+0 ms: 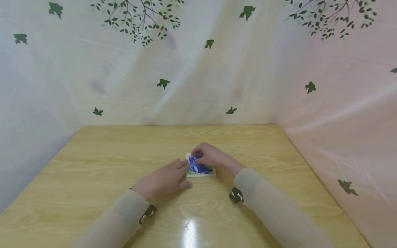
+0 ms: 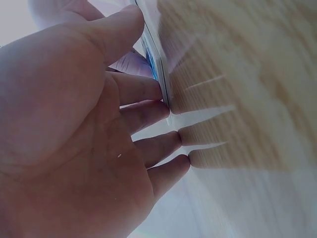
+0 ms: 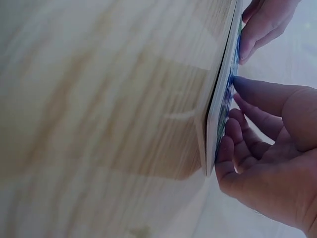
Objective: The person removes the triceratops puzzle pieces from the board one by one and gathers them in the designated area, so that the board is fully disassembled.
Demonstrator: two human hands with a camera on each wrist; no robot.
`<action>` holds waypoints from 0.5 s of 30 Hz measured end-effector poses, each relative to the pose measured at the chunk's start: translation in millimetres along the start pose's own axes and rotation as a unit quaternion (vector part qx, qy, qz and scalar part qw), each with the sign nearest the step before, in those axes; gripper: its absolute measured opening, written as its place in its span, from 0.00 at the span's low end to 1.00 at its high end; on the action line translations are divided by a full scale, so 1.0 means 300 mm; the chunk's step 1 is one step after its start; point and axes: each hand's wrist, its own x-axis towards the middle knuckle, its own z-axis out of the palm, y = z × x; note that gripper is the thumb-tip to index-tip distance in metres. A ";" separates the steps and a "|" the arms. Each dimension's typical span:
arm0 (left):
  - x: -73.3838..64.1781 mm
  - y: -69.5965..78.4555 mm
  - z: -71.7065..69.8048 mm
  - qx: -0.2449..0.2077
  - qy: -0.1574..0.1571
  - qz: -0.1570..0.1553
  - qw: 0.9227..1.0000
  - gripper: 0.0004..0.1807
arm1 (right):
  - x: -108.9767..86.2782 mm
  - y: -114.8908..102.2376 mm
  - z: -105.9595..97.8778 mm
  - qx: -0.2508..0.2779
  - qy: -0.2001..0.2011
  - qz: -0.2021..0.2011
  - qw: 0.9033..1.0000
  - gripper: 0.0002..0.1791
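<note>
A small flat picture board point(image 1: 201, 175) with a white border lies near the middle of the table, its face printed with a blue figure over green. Straight fingers of my left hand point(image 1: 167, 179) touch its left edge and the tabletop beside it. In the left wrist view the fingertips point(image 2: 163, 89) meet the board's thin side. My right hand point(image 1: 211, 155) arches over the upper part of the picture, thumb and forefinger apart with blue print showing between them. In the right wrist view its bent fingertips point(image 3: 224, 148) and thumb touch the board's face, hiding part of the print.
The light wood table point(image 1: 93, 165) is glossy, with a bright glare spot point(image 1: 190, 230) near the front. Pale curtains point(image 1: 192, 69) with leaf prints stand along the back and sides. Dark wrist devices point(image 1: 236, 195) sit at both sleeve cuffs.
</note>
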 end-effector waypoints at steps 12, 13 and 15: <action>0.001 -0.006 -0.002 0.003 0.002 0.008 1.000 0.41 | 0.004 -0.017 0.013 -0.020 0.017 0.024 0.999 0.17; 0.000 -0.007 -0.003 0.003 0.000 0.007 1.000 0.41 | 0.004 -0.016 0.012 -0.032 0.018 0.020 0.999 0.16; 0.000 -0.009 -0.003 0.004 0.000 0.008 1.000 0.41 | 0.007 -0.010 0.013 -0.055 0.016 0.012 0.998 0.16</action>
